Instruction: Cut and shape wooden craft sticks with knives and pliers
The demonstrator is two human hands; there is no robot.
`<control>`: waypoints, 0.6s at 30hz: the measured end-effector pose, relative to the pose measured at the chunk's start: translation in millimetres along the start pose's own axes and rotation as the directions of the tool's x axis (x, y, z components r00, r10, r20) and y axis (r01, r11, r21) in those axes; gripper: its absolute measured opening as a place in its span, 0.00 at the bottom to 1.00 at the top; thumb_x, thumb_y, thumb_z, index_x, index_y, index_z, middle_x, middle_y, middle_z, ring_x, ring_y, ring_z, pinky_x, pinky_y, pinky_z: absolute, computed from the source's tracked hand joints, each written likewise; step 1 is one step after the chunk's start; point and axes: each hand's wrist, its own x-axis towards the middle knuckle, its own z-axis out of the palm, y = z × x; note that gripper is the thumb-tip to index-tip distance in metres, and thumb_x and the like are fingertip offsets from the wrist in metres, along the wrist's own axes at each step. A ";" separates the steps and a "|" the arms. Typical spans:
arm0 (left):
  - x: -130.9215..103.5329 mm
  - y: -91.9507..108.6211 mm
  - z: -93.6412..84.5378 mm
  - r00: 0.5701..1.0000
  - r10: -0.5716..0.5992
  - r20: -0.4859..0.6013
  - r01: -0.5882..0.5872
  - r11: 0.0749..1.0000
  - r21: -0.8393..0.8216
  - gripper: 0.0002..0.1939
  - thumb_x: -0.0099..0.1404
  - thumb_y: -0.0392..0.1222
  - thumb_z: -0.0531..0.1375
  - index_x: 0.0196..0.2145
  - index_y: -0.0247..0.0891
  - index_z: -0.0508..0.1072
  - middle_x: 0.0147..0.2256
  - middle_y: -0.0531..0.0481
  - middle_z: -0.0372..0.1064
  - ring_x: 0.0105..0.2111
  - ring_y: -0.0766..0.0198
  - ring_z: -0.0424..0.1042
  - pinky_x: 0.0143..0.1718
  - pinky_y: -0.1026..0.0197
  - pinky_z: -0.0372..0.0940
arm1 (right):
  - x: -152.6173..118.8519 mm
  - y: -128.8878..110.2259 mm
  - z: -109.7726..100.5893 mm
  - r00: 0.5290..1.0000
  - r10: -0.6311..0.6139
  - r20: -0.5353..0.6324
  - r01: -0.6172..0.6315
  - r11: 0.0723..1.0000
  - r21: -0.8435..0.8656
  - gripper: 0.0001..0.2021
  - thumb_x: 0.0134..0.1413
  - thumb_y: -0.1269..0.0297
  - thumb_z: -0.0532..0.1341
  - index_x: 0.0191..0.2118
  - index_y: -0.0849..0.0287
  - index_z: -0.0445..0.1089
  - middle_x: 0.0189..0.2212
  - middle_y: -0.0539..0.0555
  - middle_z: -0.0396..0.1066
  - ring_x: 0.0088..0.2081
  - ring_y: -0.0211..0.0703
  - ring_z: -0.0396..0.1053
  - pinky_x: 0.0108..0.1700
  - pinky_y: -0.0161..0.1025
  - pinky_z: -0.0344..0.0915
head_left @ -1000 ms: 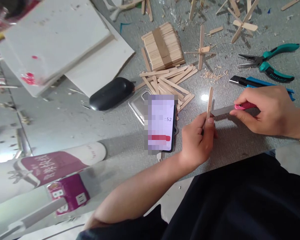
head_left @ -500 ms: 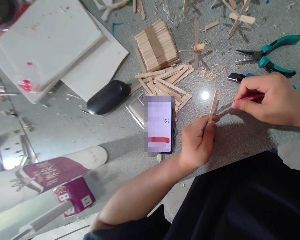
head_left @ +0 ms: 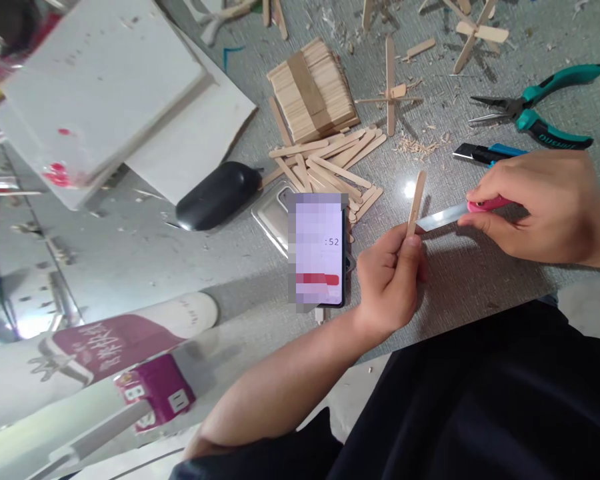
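My left hand [head_left: 393, 277] is closed on the lower end of a wooden stick [head_left: 417, 203], which points up and away from me. My right hand [head_left: 540, 207] grips a knife with a pink handle [head_left: 493, 203]. Its flat metal blade [head_left: 443, 217] reaches left, and the tip meets the stick just above my left thumb. Beyond my hands, wood shavings [head_left: 420, 145] lie near a crossed-stick piece [head_left: 391, 95]. A black and blue cutter [head_left: 480, 153] lies just past my right hand.
Teal pliers [head_left: 523, 110] lie at the back right. Loose sticks [head_left: 330, 160] and a banded stick bundle [head_left: 313, 90] are at centre, near a phone [head_left: 317, 253], a black case [head_left: 219, 195] and white boards [head_left: 105, 87]. A purple adapter [head_left: 167, 393] is at lower left.
My left hand and the stick have shifted slightly left. My right hand has turned the knife, so the broad face of its blade now shows.
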 end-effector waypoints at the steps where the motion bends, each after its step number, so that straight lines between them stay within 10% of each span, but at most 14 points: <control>1: -0.4 -0.3 0.0 1.000 0.000 -0.005 0.000 1.000 -0.012 0.24 0.87 0.61 0.63 0.40 0.41 0.82 0.18 0.59 0.69 0.16 0.70 0.61 0.20 0.64 0.58 | -1.0 -0.1 0.2 1.000 -0.017 -0.025 0.017 1.000 -0.016 0.09 0.74 0.56 0.71 0.39 0.50 0.78 0.33 0.51 0.84 0.34 0.49 0.80 0.36 0.49 0.64; 8: -3.7 -1.9 0.0 1.000 -0.007 -0.019 0.007 1.000 -0.018 0.22 0.87 0.60 0.63 0.49 0.40 0.87 0.18 0.60 0.69 0.15 0.70 0.61 0.21 0.63 0.61 | -0.1 2.8 -0.5 0.990 -0.029 -0.137 0.029 1.000 -0.002 0.09 0.74 0.54 0.73 0.41 0.49 0.77 0.33 0.49 0.85 0.33 0.48 0.79 0.35 0.50 0.63; 18: -1.3 3.6 0.5 0.999 -0.012 -0.039 0.013 0.999 0.031 0.25 0.86 0.62 0.63 0.37 0.42 0.80 0.18 0.58 0.69 0.17 0.68 0.63 0.23 0.61 0.62 | 1.9 0.7 -6.5 0.975 0.130 0.179 -0.147 0.985 0.087 0.13 0.72 0.45 0.71 0.39 0.47 0.80 0.38 0.52 0.87 0.40 0.56 0.83 0.44 0.53 0.69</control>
